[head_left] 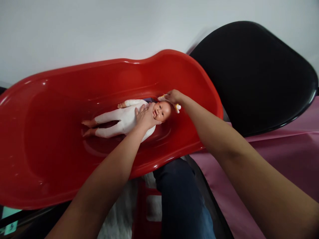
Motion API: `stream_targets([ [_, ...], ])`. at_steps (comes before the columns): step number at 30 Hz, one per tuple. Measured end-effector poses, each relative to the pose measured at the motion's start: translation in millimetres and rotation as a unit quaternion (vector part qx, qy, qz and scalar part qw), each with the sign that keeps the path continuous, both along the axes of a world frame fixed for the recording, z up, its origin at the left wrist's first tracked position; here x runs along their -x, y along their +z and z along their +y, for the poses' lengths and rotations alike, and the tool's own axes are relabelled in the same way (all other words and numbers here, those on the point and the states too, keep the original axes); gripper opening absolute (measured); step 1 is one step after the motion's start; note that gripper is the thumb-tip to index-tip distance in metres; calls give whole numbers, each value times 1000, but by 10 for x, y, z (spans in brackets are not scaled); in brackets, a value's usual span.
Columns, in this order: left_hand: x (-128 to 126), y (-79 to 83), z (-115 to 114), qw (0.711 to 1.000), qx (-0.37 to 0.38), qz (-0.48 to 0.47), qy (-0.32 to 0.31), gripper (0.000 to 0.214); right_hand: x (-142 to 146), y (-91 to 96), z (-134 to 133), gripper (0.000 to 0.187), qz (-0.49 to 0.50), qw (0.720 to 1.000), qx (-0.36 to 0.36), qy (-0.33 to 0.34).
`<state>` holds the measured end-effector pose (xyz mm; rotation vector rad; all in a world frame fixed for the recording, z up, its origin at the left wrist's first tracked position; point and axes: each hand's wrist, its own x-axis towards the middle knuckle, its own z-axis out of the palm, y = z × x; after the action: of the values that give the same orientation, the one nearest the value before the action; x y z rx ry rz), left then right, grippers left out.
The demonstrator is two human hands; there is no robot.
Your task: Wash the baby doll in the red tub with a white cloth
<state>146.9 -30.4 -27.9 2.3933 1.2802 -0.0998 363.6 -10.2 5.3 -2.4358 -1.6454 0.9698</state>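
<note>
A baby doll (127, 119) in a white body suit lies face up in a red baby bathtub (59, 132), its head to the right and bare feet to the left. Across its upper chest and neck rests my left hand (146, 117), fingers spread on the chest and thumb beside the chin, holding it. My right hand (173, 96) is closed at the top of the doll's head. From it stick out the white ends of a small cloth-like thing (177, 108) with yellow-orange trim; its kind is unclear. Something dark (149, 99) shows behind the doll's shoulder, mostly hidden.
A black chair seat (251, 76) stands against the tub's right end, with pink cloth (286, 146) below it. A pale wall (99, 30) runs behind the tub. My jeans-clad leg (181, 196) is under the near rim, beside a red frame (147, 229).
</note>
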Motion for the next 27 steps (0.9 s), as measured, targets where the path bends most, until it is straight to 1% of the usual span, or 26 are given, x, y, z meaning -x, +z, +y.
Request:
stream_targets([
  [3,-4,-18,4,1000,-1,-1,-4,113,124,-38,-39,31,22,996,-53,62],
  [5,-7,-29,5,1000,-1,-1,-7,117,160,-61,-49,31,51,992,-60,102],
  [7,-7,-30,3,1000,-2,-3,-8,117,152,-79,-48,31,67,991,-48,102],
  [9,-4,-24,-4,1000,-4,-10,-9,115,121,-92,-44,32,60,994,-31,82],
  [11,0,-18,-9,1000,-5,-15,-12,113,97,-109,-41,32,47,996,-29,69],
  [16,2,-27,-4,1000,-5,-12,-15,115,76,-184,-10,35,103,985,-75,115],
  [18,-1,-33,0,1000,-6,-11,-18,117,52,-210,9,36,87,986,-79,122],
  [21,-9,-43,-1,1000,-6,-8,-17,121,22,-222,11,36,60,988,-79,115],
  [23,-14,-52,-8,1000,-7,-7,-15,127,29,-214,-3,36,100,985,-89,112],
  [25,-16,-64,-16,1000,-12,-9,-11,135,56,-200,-17,36,160,974,-101,120],
  [27,-17,-74,-23,1000,-17,-14,-7,140,88,-189,-23,34,197,966,-110,128],
])
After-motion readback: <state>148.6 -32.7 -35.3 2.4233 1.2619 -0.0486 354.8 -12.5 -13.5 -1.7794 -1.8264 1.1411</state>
